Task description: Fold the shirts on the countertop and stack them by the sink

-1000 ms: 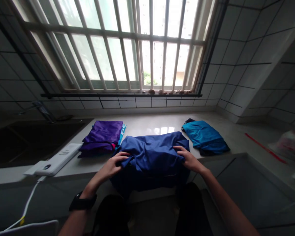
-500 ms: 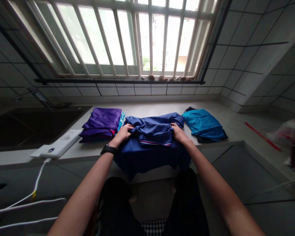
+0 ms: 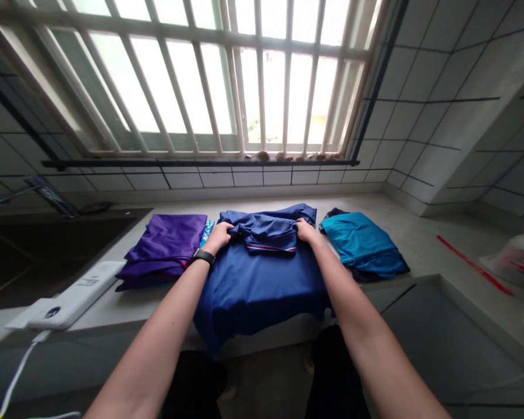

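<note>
A dark blue shirt lies in front of me on the counter, its near end hanging over the edge. Its far part is gathered and bunched, and a folded band with a thin red and white stripe faces me. My left hand is closed on the left end of that gathered cloth, its wrist wearing a black band. On the right end, my right hand pinches the same cloth. The fingertips of both hands are partly hidden in the fabric.
Folded purple clothes lie to the left, folded teal clothes to the right. A white power strip sits beside the dark sink. Farther right are a red strip and a plastic bag. A barred window stands behind.
The view has tilted up and moved closer. Both hands keep their hold on the gathered cloth, which lies slightly farther from me over the rest of the shirt.
</note>
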`<state>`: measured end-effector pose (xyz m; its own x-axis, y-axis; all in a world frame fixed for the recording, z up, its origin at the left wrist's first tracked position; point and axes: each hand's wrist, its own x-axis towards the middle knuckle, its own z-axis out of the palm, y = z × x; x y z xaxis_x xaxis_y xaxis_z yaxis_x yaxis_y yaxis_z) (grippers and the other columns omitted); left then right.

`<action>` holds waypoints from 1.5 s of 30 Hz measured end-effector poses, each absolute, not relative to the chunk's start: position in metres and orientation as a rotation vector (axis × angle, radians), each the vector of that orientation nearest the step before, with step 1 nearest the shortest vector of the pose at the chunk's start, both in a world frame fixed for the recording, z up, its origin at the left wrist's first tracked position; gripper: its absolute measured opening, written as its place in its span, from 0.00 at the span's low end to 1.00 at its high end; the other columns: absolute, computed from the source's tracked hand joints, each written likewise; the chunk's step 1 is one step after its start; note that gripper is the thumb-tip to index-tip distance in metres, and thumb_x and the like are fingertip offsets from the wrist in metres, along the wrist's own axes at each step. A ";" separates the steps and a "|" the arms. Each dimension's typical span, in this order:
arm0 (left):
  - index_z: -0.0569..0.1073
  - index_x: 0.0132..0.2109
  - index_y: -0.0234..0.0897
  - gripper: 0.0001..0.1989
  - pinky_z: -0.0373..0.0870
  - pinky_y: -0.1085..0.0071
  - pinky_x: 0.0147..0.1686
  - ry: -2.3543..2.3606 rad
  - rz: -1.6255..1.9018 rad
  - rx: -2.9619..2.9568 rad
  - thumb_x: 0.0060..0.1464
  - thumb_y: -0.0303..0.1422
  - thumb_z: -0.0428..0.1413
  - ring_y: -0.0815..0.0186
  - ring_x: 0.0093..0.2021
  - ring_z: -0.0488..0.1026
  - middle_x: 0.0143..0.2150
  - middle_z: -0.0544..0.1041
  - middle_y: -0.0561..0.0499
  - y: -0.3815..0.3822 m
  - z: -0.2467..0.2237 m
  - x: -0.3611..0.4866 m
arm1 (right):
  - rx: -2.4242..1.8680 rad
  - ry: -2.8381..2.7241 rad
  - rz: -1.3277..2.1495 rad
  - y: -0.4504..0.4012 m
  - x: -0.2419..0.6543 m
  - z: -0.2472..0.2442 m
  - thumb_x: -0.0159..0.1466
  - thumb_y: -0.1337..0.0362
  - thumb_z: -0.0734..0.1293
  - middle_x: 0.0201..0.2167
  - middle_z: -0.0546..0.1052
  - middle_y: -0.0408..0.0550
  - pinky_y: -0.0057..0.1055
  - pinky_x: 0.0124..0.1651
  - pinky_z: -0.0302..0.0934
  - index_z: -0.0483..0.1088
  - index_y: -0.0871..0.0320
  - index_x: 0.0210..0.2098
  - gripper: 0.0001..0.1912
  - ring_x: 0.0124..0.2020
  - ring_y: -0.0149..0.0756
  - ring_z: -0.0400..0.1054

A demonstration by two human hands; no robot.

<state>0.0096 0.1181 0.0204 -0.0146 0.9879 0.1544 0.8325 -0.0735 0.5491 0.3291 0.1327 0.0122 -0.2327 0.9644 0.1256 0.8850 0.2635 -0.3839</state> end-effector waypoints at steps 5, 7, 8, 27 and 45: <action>0.81 0.45 0.34 0.20 0.73 0.61 0.52 1.803 1.115 1.914 0.48 0.42 0.60 0.49 0.49 0.78 0.44 0.84 0.44 0.068 0.052 -0.018 | -1.490 -1.983 0.369 0.107 0.351 0.045 0.64 0.68 0.60 0.48 0.79 0.55 0.37 0.57 0.65 0.73 0.59 0.45 0.13 0.51 0.46 0.72; 0.81 0.47 0.35 0.26 0.75 0.62 0.50 1.713 1.269 1.832 0.47 0.49 0.62 0.50 0.47 0.78 0.42 0.84 0.45 0.031 0.054 -0.031 | -1.289 -1.850 0.448 0.075 0.370 0.044 0.67 0.60 0.60 0.45 0.80 0.52 0.38 0.55 0.66 0.71 0.56 0.39 0.09 0.49 0.44 0.72; 0.80 0.48 0.35 0.27 0.76 0.62 0.48 1.688 1.307 1.779 0.48 0.52 0.62 0.51 0.46 0.78 0.42 0.84 0.46 0.011 0.050 -0.037 | -1.246 -1.792 0.484 0.057 0.380 0.039 0.67 0.58 0.60 0.46 0.80 0.52 0.38 0.54 0.66 0.68 0.55 0.36 0.09 0.48 0.44 0.72; 0.79 0.40 0.43 0.09 0.77 0.65 0.48 1.482 1.126 2.272 0.56 0.39 0.57 0.57 0.46 0.80 0.45 0.83 0.47 -0.106 0.005 -0.036 | -1.353 -2.014 0.403 -0.062 0.409 0.000 0.57 0.73 0.60 0.55 0.76 0.53 0.41 0.61 0.64 0.70 0.54 0.38 0.13 0.58 0.43 0.71; 0.76 0.61 0.45 0.26 0.71 0.57 0.56 1.945 0.637 2.368 0.55 0.39 0.57 0.52 0.54 0.75 0.57 0.78 0.45 -0.071 -0.040 -0.016 | -2.227 -2.090 0.015 -0.014 0.355 -0.039 0.70 0.62 0.58 0.54 0.75 0.78 0.54 0.47 0.68 0.67 0.59 0.68 0.28 0.51 0.64 0.75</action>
<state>-0.0164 -0.0709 -0.0400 0.1449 0.9427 0.3005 0.9379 -0.2276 0.2617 0.3548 -0.0141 -0.0386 0.0649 0.9965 0.0529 0.9956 -0.0611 -0.0704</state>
